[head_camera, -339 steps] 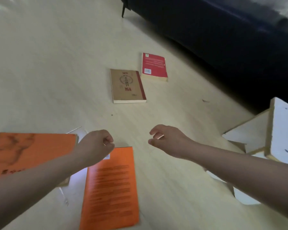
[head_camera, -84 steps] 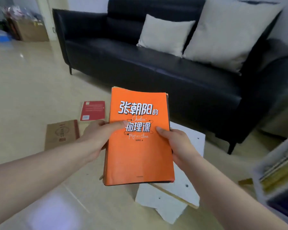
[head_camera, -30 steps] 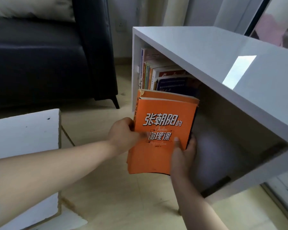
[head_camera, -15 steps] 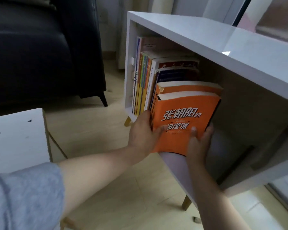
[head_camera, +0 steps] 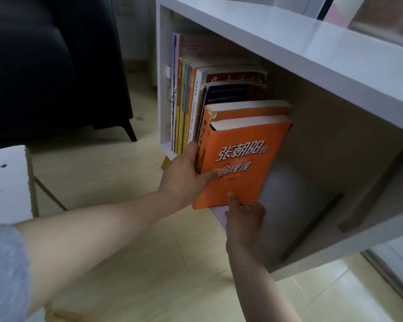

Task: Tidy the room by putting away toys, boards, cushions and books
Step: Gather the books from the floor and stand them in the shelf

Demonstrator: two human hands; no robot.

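Mid-frame, orange books [head_camera: 242, 156] are going further into the shelf [head_camera: 300, 49], nearly put away.
Left hand [head_camera: 184, 180] is gripping the spines, right hand [head_camera: 244, 219] pinching the bottom.

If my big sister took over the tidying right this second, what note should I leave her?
Hands: the left hand grips the two orange books from the spine side, thumb on the front cover. The right hand pinches the front book's bottom edge.
Where: the books stand upright in the white cabinet, against the row of books, with a lower corner sticking out in front.
Done: the books are on the shelf.
Left: push them fully in and let go. The white board is not put away.
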